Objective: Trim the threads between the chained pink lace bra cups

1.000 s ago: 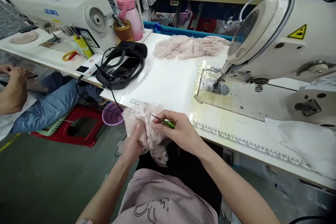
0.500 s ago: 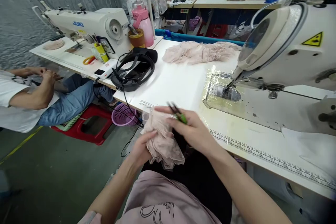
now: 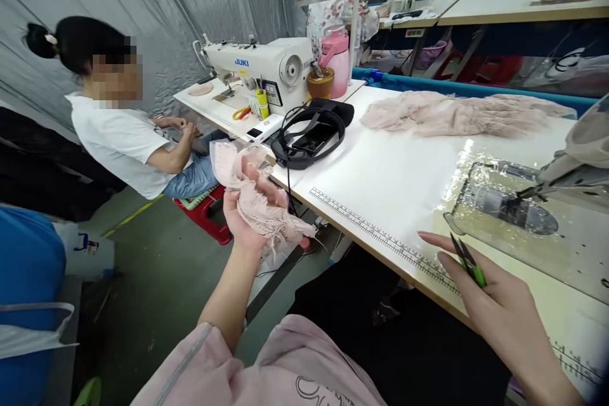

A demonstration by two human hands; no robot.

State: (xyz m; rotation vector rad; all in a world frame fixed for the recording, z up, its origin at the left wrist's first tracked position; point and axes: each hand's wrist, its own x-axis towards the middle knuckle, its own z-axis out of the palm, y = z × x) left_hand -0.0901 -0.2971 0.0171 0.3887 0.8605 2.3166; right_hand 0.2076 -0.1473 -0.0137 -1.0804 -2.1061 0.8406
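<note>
Off the worktop's (image 3: 380, 177) near-left corner, out over the floor, our left hand (image 3: 245, 212) has its grip closed around a bunched pink lace piece (image 3: 257, 200), whose loose end trails down and to the right toward the table edge. Well apart to the right, our right hand (image 3: 504, 304) hovers just over the worktop's front edge by the printed ruler (image 3: 380, 238), fingers spread open yet pinching green thread snips (image 3: 469, 263) whose blades point up and away. Between both hands the white surface offers room, with the sewing machine's needle plate (image 3: 504, 206) beyond the right hand.
</note>
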